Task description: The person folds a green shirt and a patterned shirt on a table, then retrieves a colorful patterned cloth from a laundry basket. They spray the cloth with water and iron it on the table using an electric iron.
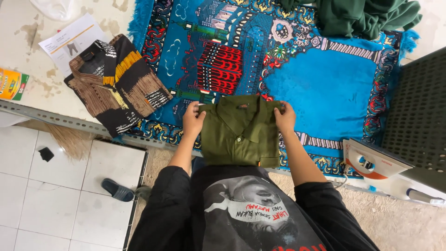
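Both bare hands, left hand (193,119) and right hand (285,116), pinch the shoulder corners of the folded olive-green cotton shirt (240,132), lying collar-away, lengthwise toward the person, on the blue patterned rug (325,88).

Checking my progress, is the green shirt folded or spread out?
Folded: the green shirt is a compact rectangle, collar on top, both hands gripping its upper corners.
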